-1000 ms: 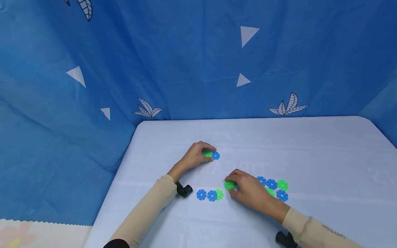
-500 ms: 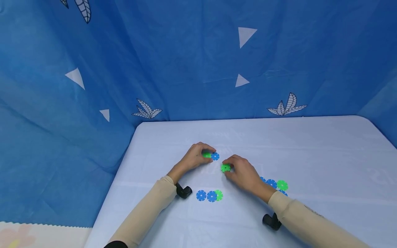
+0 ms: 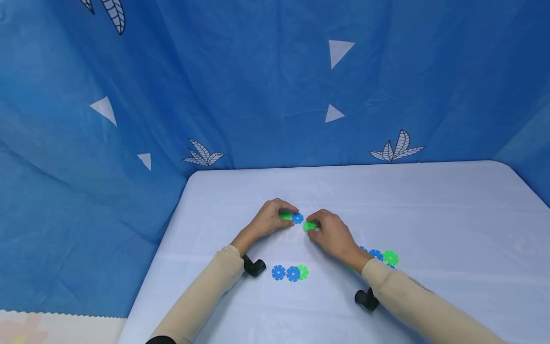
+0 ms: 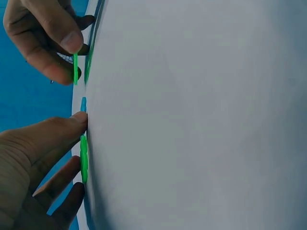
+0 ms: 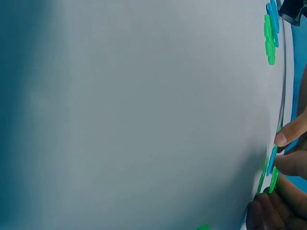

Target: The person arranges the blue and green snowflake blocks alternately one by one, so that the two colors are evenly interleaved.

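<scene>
Near the middle of the table in the head view, my left hand (image 3: 267, 220) pinches a slotted blue disc (image 3: 298, 218) and a green disc (image 3: 285, 216) that sit edge to edge; whether they are joined cannot be told. Just to their right, my right hand (image 3: 337, 234) holds a single slotted green disc (image 3: 309, 226) between thumb and fingers. A small gap lies between that disc and the blue one. In the left wrist view the right hand's green disc (image 4: 75, 69) appears edge-on, apart from the blue disc (image 4: 83, 104).
Nearer the front lie a lone blue disc (image 3: 278, 273) and a blue disc (image 3: 293, 274) overlapping a green disc (image 3: 303, 272). More blue and green discs (image 3: 390, 258) lie at the right, partly behind the right forearm. Blue patterned cloth (image 3: 279, 86) hangs beyond the white table (image 3: 451, 205).
My right hand has carried the green disc away from the front, up and slightly left, to beside the blue disc. The left hand has stayed nearly still, holding its discs.
</scene>
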Demonstrator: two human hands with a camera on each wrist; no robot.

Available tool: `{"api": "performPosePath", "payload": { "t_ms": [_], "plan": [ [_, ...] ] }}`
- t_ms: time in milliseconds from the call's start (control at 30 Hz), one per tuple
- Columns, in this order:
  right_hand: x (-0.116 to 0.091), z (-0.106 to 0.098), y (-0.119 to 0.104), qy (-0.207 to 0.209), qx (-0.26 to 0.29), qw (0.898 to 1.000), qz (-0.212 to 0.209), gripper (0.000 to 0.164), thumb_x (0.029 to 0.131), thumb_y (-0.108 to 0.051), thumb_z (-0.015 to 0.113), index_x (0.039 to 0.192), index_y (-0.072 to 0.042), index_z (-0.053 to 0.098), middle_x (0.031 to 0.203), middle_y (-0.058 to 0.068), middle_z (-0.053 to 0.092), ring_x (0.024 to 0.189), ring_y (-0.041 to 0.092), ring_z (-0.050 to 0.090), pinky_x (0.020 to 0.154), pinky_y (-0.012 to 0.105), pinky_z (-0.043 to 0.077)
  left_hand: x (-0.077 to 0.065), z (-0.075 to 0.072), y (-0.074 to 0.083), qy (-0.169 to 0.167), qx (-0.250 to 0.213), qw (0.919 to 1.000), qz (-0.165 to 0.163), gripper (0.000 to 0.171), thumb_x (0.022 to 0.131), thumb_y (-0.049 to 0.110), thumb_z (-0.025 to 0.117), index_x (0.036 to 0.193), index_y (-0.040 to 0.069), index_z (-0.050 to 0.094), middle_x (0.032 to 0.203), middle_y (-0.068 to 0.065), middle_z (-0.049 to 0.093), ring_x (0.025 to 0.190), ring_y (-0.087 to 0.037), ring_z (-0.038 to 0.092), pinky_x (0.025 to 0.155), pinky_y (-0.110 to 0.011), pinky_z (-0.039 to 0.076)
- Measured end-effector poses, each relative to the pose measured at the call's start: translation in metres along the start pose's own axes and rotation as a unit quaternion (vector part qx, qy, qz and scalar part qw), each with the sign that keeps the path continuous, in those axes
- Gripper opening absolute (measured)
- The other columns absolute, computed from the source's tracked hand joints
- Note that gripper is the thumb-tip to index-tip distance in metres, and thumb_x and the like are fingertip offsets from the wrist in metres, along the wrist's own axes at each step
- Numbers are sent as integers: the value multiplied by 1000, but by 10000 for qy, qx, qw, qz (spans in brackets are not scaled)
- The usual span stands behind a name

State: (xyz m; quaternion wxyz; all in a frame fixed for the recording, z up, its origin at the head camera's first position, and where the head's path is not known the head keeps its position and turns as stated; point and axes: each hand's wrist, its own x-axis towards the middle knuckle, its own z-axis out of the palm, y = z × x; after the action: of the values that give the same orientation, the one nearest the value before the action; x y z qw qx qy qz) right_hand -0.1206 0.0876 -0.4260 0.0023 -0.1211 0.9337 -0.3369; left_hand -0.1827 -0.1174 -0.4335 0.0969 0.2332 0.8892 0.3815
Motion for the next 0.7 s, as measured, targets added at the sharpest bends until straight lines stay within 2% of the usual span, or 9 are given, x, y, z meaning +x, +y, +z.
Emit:
{"api": "performPosePath", "payload": {
  "t_ms": [200, 433, 700],
  "plan": [
    [6, 1, -2, 52, -94, 9999, 60, 24, 84, -11, 76, 106, -5, 73, 105, 7, 67, 88, 18, 60, 79, 40, 54, 0, 0, 0, 19, 11, 10000, 29, 30, 80, 10, 82, 110, 13, 76, 109, 1, 71, 109, -18, 59, 96, -39, 46],
    [11, 0, 0, -17, -113, 9998, 189, 23, 84, -10, 76, 106, -5, 73, 101, 6, 65, 85, 19, 57, 76, 39, 53, 0, 0, -2, 15, -35, 10000, 62, 29, 80, 11, 82, 109, 13, 76, 108, 2, 71, 109, -18, 59, 97, -39, 45],
    [16, 3, 2, 24, -167, 9997, 191, 21, 84, -7, 75, 105, -3, 73, 105, 9, 66, 91, 22, 59, 83, 41, 53, 0, -1, -1, 51, -76, 10000, 33, 28, 80, 10, 82, 108, 12, 77, 106, 2, 71, 109, -18, 59, 97, -38, 45]
  ]
}}
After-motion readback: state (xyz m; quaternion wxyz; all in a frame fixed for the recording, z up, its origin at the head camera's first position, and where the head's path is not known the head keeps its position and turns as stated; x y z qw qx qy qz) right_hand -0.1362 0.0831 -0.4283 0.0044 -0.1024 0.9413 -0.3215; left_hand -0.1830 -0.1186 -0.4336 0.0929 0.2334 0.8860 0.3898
